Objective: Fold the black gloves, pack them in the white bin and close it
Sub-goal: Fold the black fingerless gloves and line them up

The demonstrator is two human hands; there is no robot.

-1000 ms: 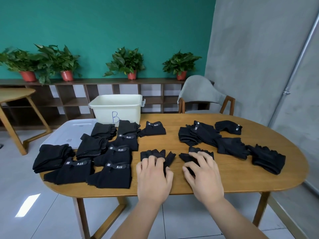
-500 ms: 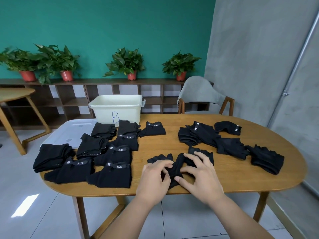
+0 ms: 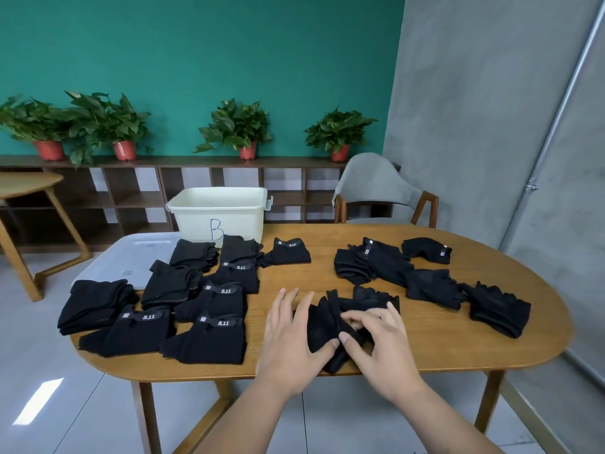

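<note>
Near the front edge of the wooden table (image 3: 322, 273) lies a pair of black gloves (image 3: 322, 326), one laid over the other. My left hand (image 3: 289, 335) holds its left side, fingers stretched along it and thumb pinching its lower edge. My right hand (image 3: 379, 342) pinches the right side with curled fingers. Folded black gloves (image 3: 209, 339) with 5.11 labels lie in rows on the left. Unfolded gloves (image 3: 425, 283) are heaped on the right. The white bin (image 3: 196, 221), marked B, stands open at the back left.
The bin's translucent lid (image 3: 134, 257) lies flat at the table's left end, partly under folded gloves. A grey chair (image 3: 370, 185) stands behind the table. A shelf with potted plants (image 3: 235, 126) runs along the green wall.
Two gloves that lay side by side under my flat hands have been drawn together and stacked. Both hands have moved inward and now grip the pair.
</note>
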